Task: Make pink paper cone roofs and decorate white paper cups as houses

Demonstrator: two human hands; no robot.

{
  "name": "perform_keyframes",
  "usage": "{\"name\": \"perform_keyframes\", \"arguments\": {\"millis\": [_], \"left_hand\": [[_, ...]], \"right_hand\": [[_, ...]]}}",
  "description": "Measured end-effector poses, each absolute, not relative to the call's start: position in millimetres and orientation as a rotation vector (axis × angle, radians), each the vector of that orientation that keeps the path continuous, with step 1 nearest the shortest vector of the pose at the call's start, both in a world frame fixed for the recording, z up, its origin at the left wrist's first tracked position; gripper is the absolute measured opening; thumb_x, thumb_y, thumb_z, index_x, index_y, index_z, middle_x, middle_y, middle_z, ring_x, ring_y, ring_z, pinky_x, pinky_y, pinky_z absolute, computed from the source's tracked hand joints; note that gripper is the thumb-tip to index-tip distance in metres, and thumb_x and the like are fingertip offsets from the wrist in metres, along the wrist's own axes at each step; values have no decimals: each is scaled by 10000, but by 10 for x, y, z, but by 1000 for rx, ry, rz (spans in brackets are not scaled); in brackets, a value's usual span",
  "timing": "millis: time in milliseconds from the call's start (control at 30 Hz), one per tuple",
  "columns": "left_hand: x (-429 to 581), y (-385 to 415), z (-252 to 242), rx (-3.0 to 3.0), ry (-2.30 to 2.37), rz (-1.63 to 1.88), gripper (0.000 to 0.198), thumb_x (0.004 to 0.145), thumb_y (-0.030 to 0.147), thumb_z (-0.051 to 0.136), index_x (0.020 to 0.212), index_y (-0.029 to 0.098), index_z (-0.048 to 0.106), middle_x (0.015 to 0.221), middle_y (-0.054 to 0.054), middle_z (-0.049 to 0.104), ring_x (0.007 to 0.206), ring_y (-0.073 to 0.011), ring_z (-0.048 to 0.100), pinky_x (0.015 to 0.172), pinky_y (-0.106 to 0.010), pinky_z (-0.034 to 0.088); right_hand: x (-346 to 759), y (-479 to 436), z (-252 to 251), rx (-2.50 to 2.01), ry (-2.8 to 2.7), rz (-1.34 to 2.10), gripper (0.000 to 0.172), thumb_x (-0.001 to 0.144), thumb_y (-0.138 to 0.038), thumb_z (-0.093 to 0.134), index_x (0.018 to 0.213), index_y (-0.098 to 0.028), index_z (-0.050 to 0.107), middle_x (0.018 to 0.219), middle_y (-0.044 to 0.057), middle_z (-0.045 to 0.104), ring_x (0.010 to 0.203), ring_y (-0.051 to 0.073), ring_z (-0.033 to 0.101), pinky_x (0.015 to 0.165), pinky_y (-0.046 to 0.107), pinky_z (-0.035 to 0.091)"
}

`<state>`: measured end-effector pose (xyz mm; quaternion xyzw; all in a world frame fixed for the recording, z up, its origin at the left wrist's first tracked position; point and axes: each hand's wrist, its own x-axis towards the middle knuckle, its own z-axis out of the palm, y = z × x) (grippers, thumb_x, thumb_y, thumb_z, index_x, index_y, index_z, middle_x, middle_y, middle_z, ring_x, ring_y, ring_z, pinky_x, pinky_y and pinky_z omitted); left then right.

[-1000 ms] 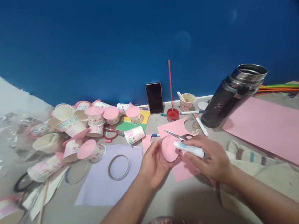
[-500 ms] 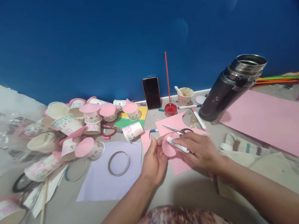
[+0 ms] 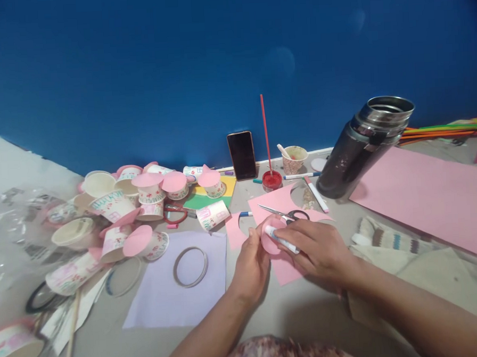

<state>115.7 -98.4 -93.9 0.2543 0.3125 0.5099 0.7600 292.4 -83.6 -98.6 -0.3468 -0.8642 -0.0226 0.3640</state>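
My left hand (image 3: pixel 251 260) pinches a small pink paper circle (image 3: pixel 269 244) by its left edge. In my right hand (image 3: pixel 320 246) is a white glue stick with blue print (image 3: pixel 281 240), its tip against the face of the circle; the fingers partly hide it. Just beyond my hands, scissors (image 3: pixel 284 213) with black handles lie open on a pink sheet (image 3: pixel 275 198) that has round cutouts. Beneath my right hand another part of that pink paper shows.
On the left stand and lie several decorated paper cups (image 3: pixel 151 188) with pink discs. A ring (image 3: pixel 190 267) rests on a lilac sheet (image 3: pixel 149 305). Behind are a phone (image 3: pixel 242 156), a red paint pot (image 3: pixel 271 181) and a paper cup (image 3: pixel 294 159). A dark flask (image 3: pixel 353 156) stands right.
The fingers of my left hand have closed further round the pink circle. The glue stick has shifted slightly across it. The whole view has moved a little.
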Motion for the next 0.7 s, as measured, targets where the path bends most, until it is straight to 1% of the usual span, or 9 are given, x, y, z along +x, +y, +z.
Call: {"name": "perform_keyframes", "arguments": {"millis": [133,267,367,467,567,700], "left_hand": [[1191,-1055,-998,543,657,1134,571,979,614,546,1342,202,703,1458,-108,655,1486,-332,450,1234,-456,352],[1184,-1094,-1017,575,696,1124,550,1005,598,501,1373,233,684,1509,-86,617,1517,-310,408,1245,-435,330],[1124,-1050,-979,590,731,1133,554,983,609,543,1364,235,693,1523,-82,605,1518,-312,406,1249,-434,320],[1048,-981,-921,576,772,1107,617,934,654,592,1334,200,714,1505,-108,619,1505,-333,423,1250,-443,316],[1020,-958,-884,556,777,1048,661,917,684,593,1285,155,743,1442,-143,665,1503,-354,422,1257,-461,304],[1091,-1016,-892,501,761,1091,612,931,666,587,1270,183,753,1427,-123,680,1512,-340,417,1253,-465,323]], "right_hand": [[2919,-858,-971,-966,-2196,-108,223,1002,-202,599,1214,-189,666,942,74,773,793,201,703,673,307,483],[2933,-840,-978,-985,-2173,-58,174,1016,-230,607,1173,-187,668,944,73,777,790,200,700,684,309,482],[2944,-810,-983,-934,-2172,-9,181,1007,-193,606,1175,-190,673,961,74,778,817,200,703,692,301,495],[2936,-793,-990,-841,-2210,8,191,1002,-177,602,1174,-211,675,982,65,779,803,179,698,667,276,502],[2916,-799,-994,-798,-2245,-13,202,993,-165,594,1174,-217,665,980,60,778,777,175,687,627,271,496],[2906,-814,-991,-816,-2260,-61,226,982,-158,588,1198,-190,648,965,78,775,793,195,687,643,299,502]]}}
